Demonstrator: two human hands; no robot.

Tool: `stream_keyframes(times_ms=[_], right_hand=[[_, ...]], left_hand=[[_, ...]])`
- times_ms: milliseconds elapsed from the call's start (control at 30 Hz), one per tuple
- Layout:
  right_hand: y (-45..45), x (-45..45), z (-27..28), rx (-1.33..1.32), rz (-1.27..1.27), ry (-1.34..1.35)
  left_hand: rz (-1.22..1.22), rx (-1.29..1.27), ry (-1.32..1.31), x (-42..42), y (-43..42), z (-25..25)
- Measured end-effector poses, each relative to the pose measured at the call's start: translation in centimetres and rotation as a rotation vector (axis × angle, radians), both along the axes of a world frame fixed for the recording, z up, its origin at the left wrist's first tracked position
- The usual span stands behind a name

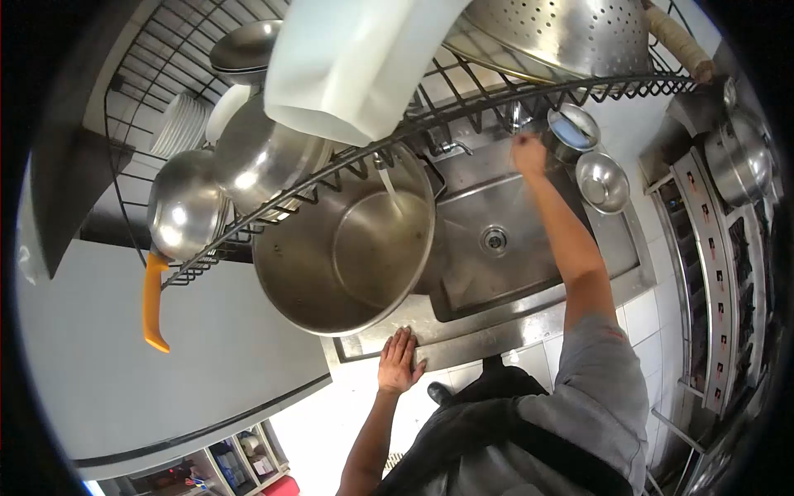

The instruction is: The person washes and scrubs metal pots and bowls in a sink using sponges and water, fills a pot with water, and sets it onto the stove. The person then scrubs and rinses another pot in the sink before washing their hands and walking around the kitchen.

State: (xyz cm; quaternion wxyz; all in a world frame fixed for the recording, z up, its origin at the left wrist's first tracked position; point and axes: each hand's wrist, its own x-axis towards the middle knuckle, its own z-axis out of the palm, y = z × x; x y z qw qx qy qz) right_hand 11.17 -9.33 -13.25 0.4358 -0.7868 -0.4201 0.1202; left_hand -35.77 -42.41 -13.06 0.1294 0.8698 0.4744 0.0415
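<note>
My left hand (pixel 399 361) lies flat on the front rim of the steel sink counter (pixel 480 339), fingers stretched out. Beside it stands a large, deep steel pot (pixel 302 281), with water (pixel 390 188) running into it from a tap (pixel 380 160). My right hand (pixel 530 155) reaches across the sink basin (pixel 529 248) to its back edge, just below a second tap (pixel 518 117). Its fingers are curled, and whatever they grip is hidden. Close to that hand are a metal container (pixel 571 149) with a blue item (pixel 571 132) inside and a small steel bowl (pixel 603 183).
Overhead, a black wire rack (pixel 331 169) holds steel bowls (pixel 269 157), white plates (pixel 182 124), a white plastic jug (pixel 347 74) and a colander (pixel 571 33). An orange handle (pixel 154 304) hangs below it. A stove (pixel 703 264) stands to the right, a grey surface (pixel 190 355) to the left.
</note>
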Motion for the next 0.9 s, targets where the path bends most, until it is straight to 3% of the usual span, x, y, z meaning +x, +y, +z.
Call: stream_keyframes(times_ms=[67,167,233,333,400,500,533,600,633,700,767,833,900], right_hand=[[0.3,1.9,0.5,0.311,-0.188,0.035],[5.2,4.4,-0.8,0.487,-0.198,0.064],[7.5,4.7,-0.7,0.507,-0.167,0.200],[10.5,6.1,-3.1,0.282,-0.259,0.053],[12.9,7.5,-6.4,0.473,-0.271,-0.018],[11.4,6.8,-4.0,0.437,-0.257,0.101],[11.4,7.0,-3.6,0.223,-0.201,-0.089],[10.9,7.0,-2.8,0.067,-0.145,-0.120],[11.2,7.1,-3.3,0.069,-0.144,-0.119],[11.9,7.1,-4.1,0.323,-0.114,-0.179],[11.8,7.6,-4.5,0.166,-0.124,-0.115],[11.6,8.2,-6.9,0.335,-0.114,-0.123],[8.4,5.2,-5.7,0.456,-0.198,0.329]], left_hand=[[0.000,-0.006,-0.018,0.0,0.1,0.0],[-0.012,-0.004,-0.011,0.5,0.4,0.2],[-0.007,-0.013,0.004,0.3,0.2,0.2],[-0.008,-0.017,0.003,0.1,0.1,-0.2],[-0.008,-0.029,0.024,0.1,0.2,-0.4],[-0.011,-0.034,0.011,0.0,0.3,-0.3],[-0.013,-0.040,0.030,0.2,0.3,-0.1],[-0.017,-0.047,0.038,0.3,0.4,0.1],[-0.018,-0.049,0.043,0.3,0.4,0.1],[-0.015,-0.039,0.042,0.4,0.6,0.0],[-0.018,-0.040,0.039,0.4,0.3,0.2],[-0.019,-0.032,0.032,0.5,0.4,0.5],[-0.008,-0.032,0.065,0.4,0.2,0.1]])
